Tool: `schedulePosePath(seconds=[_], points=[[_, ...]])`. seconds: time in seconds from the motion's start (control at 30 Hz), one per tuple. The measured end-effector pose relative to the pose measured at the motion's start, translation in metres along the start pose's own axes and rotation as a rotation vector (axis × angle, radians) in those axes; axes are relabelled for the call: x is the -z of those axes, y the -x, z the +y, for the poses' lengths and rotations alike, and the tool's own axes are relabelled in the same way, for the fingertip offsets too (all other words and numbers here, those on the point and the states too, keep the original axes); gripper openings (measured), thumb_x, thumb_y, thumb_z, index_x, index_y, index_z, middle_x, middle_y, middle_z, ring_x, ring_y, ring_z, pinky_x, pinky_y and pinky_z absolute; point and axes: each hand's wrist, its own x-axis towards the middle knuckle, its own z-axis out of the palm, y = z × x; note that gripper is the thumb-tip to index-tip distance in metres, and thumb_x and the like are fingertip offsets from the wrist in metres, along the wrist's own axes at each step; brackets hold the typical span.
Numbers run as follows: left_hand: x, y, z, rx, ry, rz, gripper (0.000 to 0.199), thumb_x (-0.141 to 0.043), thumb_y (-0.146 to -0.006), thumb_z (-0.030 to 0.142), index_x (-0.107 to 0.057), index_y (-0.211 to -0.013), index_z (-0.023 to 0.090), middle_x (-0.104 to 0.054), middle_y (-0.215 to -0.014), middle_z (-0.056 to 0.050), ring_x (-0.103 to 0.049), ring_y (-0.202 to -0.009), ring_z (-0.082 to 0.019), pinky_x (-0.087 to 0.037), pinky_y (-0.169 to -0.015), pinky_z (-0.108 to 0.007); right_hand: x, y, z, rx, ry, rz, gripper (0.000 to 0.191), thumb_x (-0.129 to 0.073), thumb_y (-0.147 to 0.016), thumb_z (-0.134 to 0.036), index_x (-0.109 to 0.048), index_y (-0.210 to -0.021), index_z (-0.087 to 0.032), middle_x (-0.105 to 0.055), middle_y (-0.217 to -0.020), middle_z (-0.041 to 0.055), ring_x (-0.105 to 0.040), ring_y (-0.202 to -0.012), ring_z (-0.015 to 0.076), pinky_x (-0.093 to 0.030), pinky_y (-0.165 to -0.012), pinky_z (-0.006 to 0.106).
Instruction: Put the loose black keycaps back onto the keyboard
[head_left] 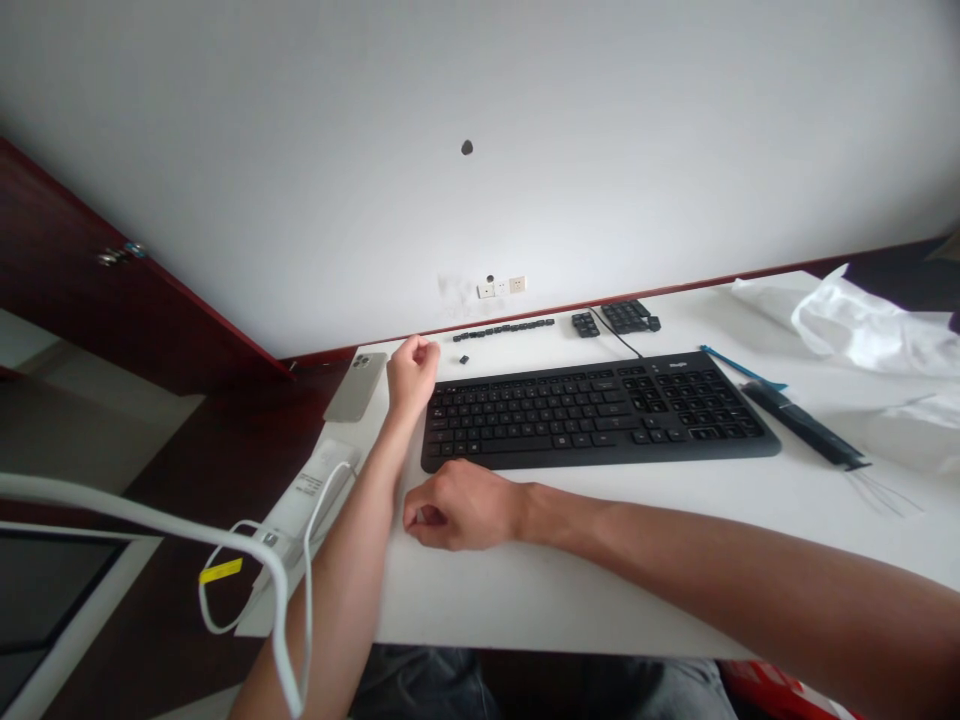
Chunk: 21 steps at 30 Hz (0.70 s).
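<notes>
A black keyboard [540,415] lies on the white table; toward its right end, the number pad and the block beside it look stripped of keycaps. Near its upper left corner is my left hand [412,372], fingers curled and closed; whatever is inside is hidden. My right hand [461,505] rests in a loose fist on the table, just below the keyboard's lower left edge, its contents hidden too. One loose keycap [463,359] sits right of my left hand. Behind it runs a row of small keycaps [504,330]. Farther right are two keycap groups [585,325], [626,317].
A phone [357,388] and a white power strip [304,500] with cables lie along the left edge. Right of the keyboard are a black brush-like tool [806,425] with thin wires, a blue stick [742,368] and a crumpled plastic bag [870,320]. A wall stands behind.
</notes>
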Motion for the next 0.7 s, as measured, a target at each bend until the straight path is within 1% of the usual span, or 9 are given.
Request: schedulePosePath(seconds=[0.03, 0.07, 0.1, 0.17, 0.27, 0.37, 0.47, 0.6, 0.7], points=[[-0.002, 0.001, -0.004, -0.031, -0.073, -0.027, 0.012, -0.059, -0.088, 0.031, -0.064, -0.082, 0.021, -0.061, -0.071, 0.002, -0.051, -0.064, -0.013, -0.04, -0.065, -0.024, 0.0, 0.0, 0.0, -0.001, 0.003, -0.003, 0.013, -0.062, -0.09, -0.02, -0.074, -0.096, -0.019, -0.07, -0.075, -0.0014, -0.062, -0.067, 0.011, -0.043, -0.068, 0.021], [-0.004, 0.001, -0.007, -0.056, -0.125, -0.065, 0.014, -0.059, -0.088, 0.028, -0.069, -0.095, 0.023, -0.067, -0.079, 0.001, -0.053, -0.066, -0.013, -0.042, -0.068, -0.025, 0.0, 0.0, 0.0, -0.002, 0.007, -0.006, 0.013, -0.062, -0.091, -0.02, -0.074, -0.096, -0.019, -0.071, -0.075, -0.0013, -0.062, -0.067, 0.0111, -0.043, -0.068, 0.021], [-0.006, 0.002, -0.01, -0.078, -0.159, -0.11, 0.022, -0.058, -0.089, 0.027, -0.071, -0.106, 0.024, -0.071, -0.087, 0.0, -0.055, -0.067, -0.014, -0.044, -0.071, -0.026, 0.0, -0.001, 0.0, -0.003, 0.01, -0.011, 0.013, -0.062, -0.091, -0.02, -0.074, -0.096, -0.019, -0.071, -0.076, -0.0013, -0.063, -0.067, 0.0111, -0.043, -0.069, 0.021], [-0.01, 0.001, -0.014, -0.123, -0.191, -0.186, 0.03, -0.056, -0.09, 0.025, -0.073, -0.115, 0.025, -0.074, -0.1, -0.002, -0.056, -0.068, -0.014, -0.046, -0.075, -0.027, 0.001, -0.001, -0.001, -0.004, 0.013, -0.02, 0.013, -0.062, -0.091, -0.019, -0.074, -0.097, -0.018, -0.071, -0.076, -0.0011, -0.062, -0.067, 0.0111, -0.043, -0.069, 0.021], [-0.012, -0.001, -0.016, -0.179, -0.165, -0.257, 0.031, -0.054, -0.09, 0.022, -0.076, -0.112, 0.024, -0.074, -0.113, -0.004, -0.059, -0.075, -0.015, -0.048, -0.078, -0.028, 0.003, 0.0, -0.003, -0.007, 0.018, -0.022, 0.013, -0.063, -0.09, -0.019, -0.074, -0.097, -0.018, -0.071, -0.076, -0.0012, -0.061, -0.066, 0.0111, -0.042, -0.067, 0.021], [-0.012, -0.002, -0.016, -0.219, -0.172, -0.316, 0.032, -0.052, -0.09, 0.018, -0.078, -0.108, 0.024, -0.073, -0.119, -0.004, -0.059, -0.081, -0.017, -0.049, -0.081, -0.028, 0.004, 0.0, -0.003, -0.009, 0.019, -0.023, 0.014, -0.062, -0.09, -0.019, -0.075, -0.097, -0.018, -0.071, -0.076, -0.001, -0.061, -0.066, 0.0112, -0.042, -0.067, 0.021], [-0.011, -0.001, -0.014, -0.223, -0.219, -0.342, 0.031, -0.052, -0.091, 0.02, -0.08, -0.104, 0.024, -0.074, -0.114, -0.004, -0.061, -0.082, -0.018, -0.049, -0.082, -0.029, 0.003, 0.0, -0.003, -0.007, 0.012, -0.025, 0.014, -0.062, -0.09, -0.019, -0.075, -0.098, -0.018, -0.071, -0.075, -0.0011, -0.061, -0.066, 0.0111, -0.043, -0.068, 0.021], [-0.009, 0.0, -0.013, -0.223, -0.277, -0.313, 0.027, -0.054, -0.093, 0.025, -0.081, -0.098, 0.025, -0.077, -0.107, -0.004, -0.062, -0.079, -0.018, -0.049, -0.081, -0.03, 0.003, -0.001, -0.003, -0.013, 0.006, -0.027, 0.013, -0.063, -0.09, -0.019, -0.075, -0.097, -0.018, -0.071, -0.075, -0.0015, -0.061, -0.066, 0.0107, -0.043, -0.068, 0.021], [-0.007, -0.001, -0.013, -0.215, -0.315, -0.302, 0.022, -0.058, -0.092, 0.03, -0.08, -0.092, 0.025, -0.078, -0.102, -0.003, -0.063, -0.078, -0.019, -0.049, -0.081, -0.031, 0.002, -0.001, -0.003, -0.02, -0.001, -0.029, 0.014, -0.063, -0.09, -0.019, -0.075, -0.098, -0.018, -0.071, -0.075, -0.0016, -0.061, -0.067, 0.0107, -0.043, -0.068, 0.021]])
